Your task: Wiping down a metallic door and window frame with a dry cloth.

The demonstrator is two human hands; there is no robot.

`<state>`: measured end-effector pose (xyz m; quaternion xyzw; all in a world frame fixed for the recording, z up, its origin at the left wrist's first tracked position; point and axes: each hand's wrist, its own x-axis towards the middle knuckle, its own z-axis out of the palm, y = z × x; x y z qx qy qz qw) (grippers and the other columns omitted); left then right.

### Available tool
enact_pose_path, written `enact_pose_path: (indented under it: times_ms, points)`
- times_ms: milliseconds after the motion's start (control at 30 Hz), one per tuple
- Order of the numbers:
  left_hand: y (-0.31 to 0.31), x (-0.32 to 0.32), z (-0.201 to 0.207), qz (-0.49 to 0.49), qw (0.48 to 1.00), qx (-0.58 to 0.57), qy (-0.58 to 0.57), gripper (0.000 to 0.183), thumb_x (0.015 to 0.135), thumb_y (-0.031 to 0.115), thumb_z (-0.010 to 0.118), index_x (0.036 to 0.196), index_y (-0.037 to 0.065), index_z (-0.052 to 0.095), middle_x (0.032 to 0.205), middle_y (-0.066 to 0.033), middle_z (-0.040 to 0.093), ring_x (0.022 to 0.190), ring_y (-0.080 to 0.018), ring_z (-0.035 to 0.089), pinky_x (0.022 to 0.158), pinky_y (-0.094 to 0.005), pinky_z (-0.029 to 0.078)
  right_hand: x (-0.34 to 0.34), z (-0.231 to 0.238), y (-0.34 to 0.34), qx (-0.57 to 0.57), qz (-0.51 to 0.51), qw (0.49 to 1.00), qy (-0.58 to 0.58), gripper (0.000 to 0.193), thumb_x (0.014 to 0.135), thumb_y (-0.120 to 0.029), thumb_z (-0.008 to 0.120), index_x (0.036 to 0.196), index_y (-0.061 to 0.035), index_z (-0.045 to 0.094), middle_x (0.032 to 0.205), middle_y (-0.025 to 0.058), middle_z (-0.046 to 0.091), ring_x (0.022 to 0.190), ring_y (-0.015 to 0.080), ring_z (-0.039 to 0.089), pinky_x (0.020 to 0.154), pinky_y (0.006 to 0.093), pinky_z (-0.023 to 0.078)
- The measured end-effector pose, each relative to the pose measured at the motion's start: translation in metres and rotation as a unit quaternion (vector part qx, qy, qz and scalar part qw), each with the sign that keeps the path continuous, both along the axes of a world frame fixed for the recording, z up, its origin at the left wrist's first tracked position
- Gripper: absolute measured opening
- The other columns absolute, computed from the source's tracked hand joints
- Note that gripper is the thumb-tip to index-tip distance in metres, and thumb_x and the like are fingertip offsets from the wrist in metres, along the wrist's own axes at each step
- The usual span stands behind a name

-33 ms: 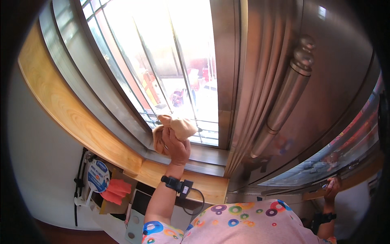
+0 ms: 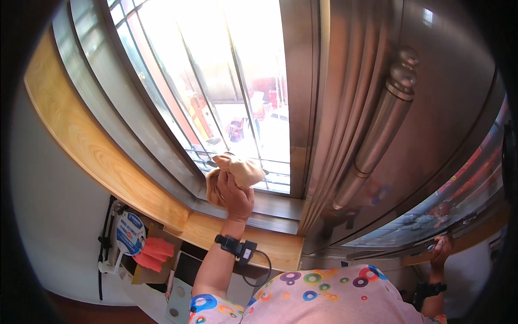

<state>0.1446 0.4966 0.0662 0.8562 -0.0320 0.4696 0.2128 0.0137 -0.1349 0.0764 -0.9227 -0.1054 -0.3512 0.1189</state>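
My left hand (image 2: 236,197) is closed around a bunched tan cloth (image 2: 248,171). It holds the cloth up at the lower part of a bright barred window (image 2: 216,54), just above the metal sill; whether the cloth touches the glass I cannot tell. Far off to the right, my right hand (image 2: 442,248) has its fingers curled at the lower edge of a brown metal door (image 2: 442,124). What those fingers grip is too small to make out.
A thick vertical metal handle (image 2: 377,137) stands out from the door. Pale wooden trim (image 2: 81,119) curves below the window frame. At lower left are a round blue-and-white sign (image 2: 130,233), an orange-red cloth (image 2: 155,254) and a black stand (image 2: 103,248).
My left hand and the tan cloth have shifted very slightly to the right. The right hand stays where it was.
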Motion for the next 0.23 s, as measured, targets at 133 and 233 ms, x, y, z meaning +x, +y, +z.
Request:
enact_pose_path:
  times_ms: [133, 233]
  points:
    - [-0.008, -0.015, -0.027, 0.020, 0.998, -0.021, 0.061, 0.073, 0.066, 0.005, 0.060, 0.131, -0.005, 0.026, 0.129, -0.0261, 0.031, 0.119, -0.0436, 0.032, 0.104, -0.0467, 0.022, 0.001, 0.002, 0.000, -0.016, 0.002, 1.000, -0.008, 0.026, 0.090, -0.014, 0.034, 0.074, 0.0000, 0.050, 0.072, 0.0158, 0.050, 0.069, 0.0323, 0.049, 0.067, 0.0409, 0.039]
    - [-0.018, -0.021, -0.035, 0.006, 0.990, -0.064, 0.124, 0.076, 0.067, 0.008, 0.065, 0.133, 0.002, 0.027, 0.132, -0.0242, 0.028, 0.121, -0.0407, 0.031, 0.101, -0.0451, 0.028, 0.005, 0.002, -0.006, -0.009, 0.012, 1.000, -0.010, 0.027, 0.090, -0.015, 0.033, 0.075, 0.0002, 0.050, 0.073, 0.0155, 0.051, 0.070, 0.0312, 0.050, 0.068, 0.0409, 0.039]
